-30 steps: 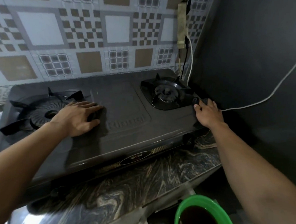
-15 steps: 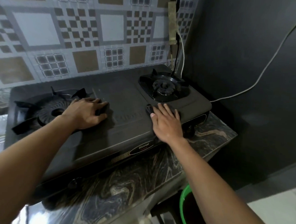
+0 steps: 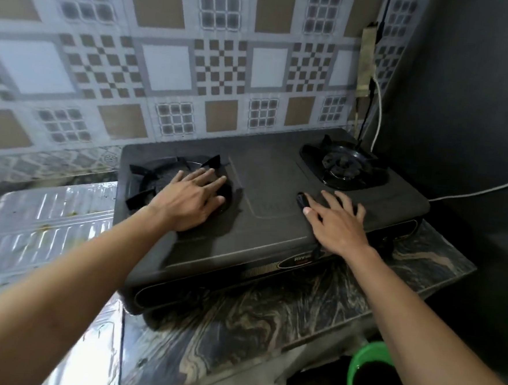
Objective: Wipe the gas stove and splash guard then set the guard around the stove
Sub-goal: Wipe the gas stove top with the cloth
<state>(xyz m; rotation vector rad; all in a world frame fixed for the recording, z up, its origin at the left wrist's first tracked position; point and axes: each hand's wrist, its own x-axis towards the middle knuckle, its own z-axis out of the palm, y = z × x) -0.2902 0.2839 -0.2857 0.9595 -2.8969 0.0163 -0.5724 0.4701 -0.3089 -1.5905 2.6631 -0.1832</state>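
The dark two-burner gas stove (image 3: 262, 229) stands on a marbled counter against the tiled wall. My left hand (image 3: 190, 198) lies flat on the stove top at the right edge of the left burner (image 3: 157, 176), fingers straight. With spread fingers, my right hand (image 3: 339, 224) presses a small dark cloth (image 3: 301, 200) onto the stove top in front of the right burner (image 3: 343, 165). Only a bit of the cloth shows beside my thumb. The silver foil splash guard (image 3: 43, 225) lies flat on the counter left of the stove, with food specks on it.
A green bucket (image 3: 357, 368) sits on the floor below the counter's right front. A white cable (image 3: 472, 192) runs along the dark right wall, and a power strip (image 3: 366, 59) hangs in the corner. The marbled counter (image 3: 252, 327) extends in front of the stove.
My right hand slid the cloth from the stove's far right corner leftward to the front middle. My left hand shifted slightly toward the left burner. The view tilted and moved left.
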